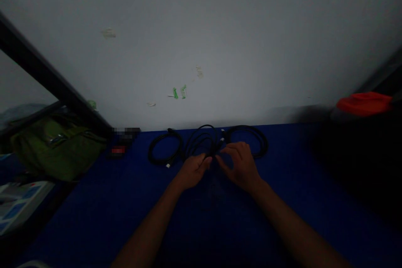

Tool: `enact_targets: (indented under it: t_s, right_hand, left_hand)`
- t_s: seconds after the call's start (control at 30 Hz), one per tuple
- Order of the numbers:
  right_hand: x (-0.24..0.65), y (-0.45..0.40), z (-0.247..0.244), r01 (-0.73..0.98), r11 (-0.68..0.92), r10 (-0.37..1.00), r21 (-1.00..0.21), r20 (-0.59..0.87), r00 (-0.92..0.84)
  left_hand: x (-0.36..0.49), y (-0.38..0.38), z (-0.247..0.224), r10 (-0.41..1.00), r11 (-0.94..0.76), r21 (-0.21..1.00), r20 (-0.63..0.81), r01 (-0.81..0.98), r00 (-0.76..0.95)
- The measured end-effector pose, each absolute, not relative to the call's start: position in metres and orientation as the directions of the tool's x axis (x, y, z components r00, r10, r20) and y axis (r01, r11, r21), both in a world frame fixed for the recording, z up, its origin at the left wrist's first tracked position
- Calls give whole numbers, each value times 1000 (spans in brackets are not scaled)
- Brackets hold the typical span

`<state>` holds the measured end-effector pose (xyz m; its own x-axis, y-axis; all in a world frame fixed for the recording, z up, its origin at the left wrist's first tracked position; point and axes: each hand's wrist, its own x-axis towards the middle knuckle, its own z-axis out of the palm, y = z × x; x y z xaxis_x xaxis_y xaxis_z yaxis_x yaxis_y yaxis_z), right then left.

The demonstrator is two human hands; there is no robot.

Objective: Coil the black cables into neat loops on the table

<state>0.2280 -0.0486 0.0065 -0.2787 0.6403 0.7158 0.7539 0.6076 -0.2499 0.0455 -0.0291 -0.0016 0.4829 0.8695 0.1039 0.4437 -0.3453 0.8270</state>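
Note:
Near the wall, a loosely looped black cable [201, 138] spreads out in several strands on a blue surface [125, 201]. My left hand [194, 170] is closed on the near end of this cable, thumb against the fingers. Just to its right, my right hand [239, 164] has its thumb and fingers curved apart beside the same cable, with nothing visible between them. A coiled black cable [150, 150] with a pale plug lies to the left. Another black coil [265, 144] lies behind and right of my right hand.
A pale wall [238, 50] rises behind the cables. At the left are a green bag [59, 146], a dark frame bar [44, 71] and a small dark object [128, 136]. An orange item [364, 104] and a large dark shape stand at the right.

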Motion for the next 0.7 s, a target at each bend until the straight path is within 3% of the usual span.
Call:
enact_targets:
  t_s: [0.07, 0.2, 0.3, 0.5, 0.7]
  right_hand:
    - [226, -53, 12, 697, 673, 647, -248, 653, -394]
    - [219, -58, 16, 536, 781, 623, -321, 345, -702]
    - [216, -59, 13, 516, 778, 600, -359, 180, -780]
    - [212, -59, 7, 556, 753, 621, -351, 102, -777]
    - [212, -59, -1, 630, 731, 668, -264, 85, -739]
  left_hand:
    - [45, -28, -3, 889, -337, 839, 133, 427, 439]
    - [45, -27, -5, 909, -320, 859, 161, 398, 384]
    - [46, -27, -4, 904, -329, 848, 155, 416, 399]
    - [47, -28, -4, 895, -350, 816, 147, 460, 421]
    - [49, -30, -4, 909, -329, 826, 145, 457, 391]
